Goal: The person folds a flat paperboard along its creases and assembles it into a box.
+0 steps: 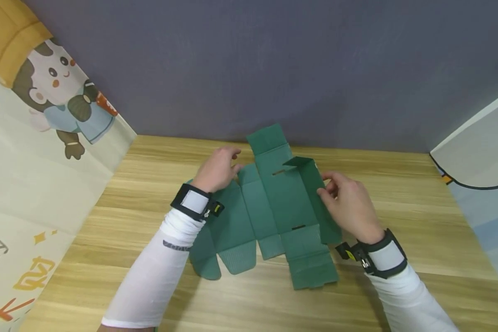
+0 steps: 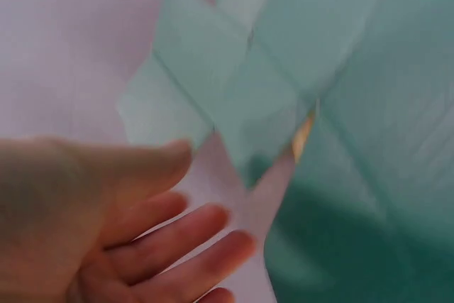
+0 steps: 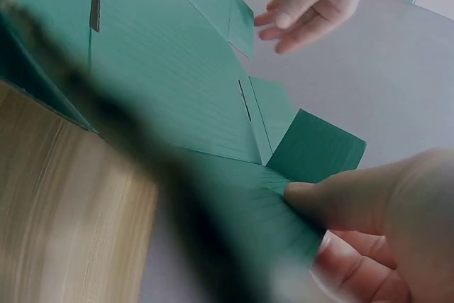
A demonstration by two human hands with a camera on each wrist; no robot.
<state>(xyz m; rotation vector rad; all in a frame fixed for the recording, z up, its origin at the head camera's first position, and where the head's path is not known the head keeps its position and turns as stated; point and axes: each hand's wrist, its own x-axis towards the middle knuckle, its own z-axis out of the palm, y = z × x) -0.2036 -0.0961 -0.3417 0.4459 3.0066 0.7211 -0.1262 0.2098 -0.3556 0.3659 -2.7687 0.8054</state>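
Note:
An unfolded green cardboard box (image 1: 288, 193) lies on the wooden table, its flaps spread to several sides. Its right side panel (image 1: 315, 196) stands folded up from the base, with a small flap bent inward at the far end. My right hand (image 1: 350, 203) pinches that raised panel between thumb and fingers; the right wrist view shows the thumb (image 3: 312, 196) on the inner face. At the far left part of the cardboard is my left hand (image 1: 217, 168), fingers loosely bent beside a small flap. In the left wrist view its fingers (image 2: 206, 228) hold nothing.
The wooden table (image 1: 141, 193) meets a dark grey wall (image 1: 274, 69) right behind the box. A panel with a cartoon figure (image 1: 66, 87) borders the left side, and a pale printed panel (image 1: 477, 143) the right.

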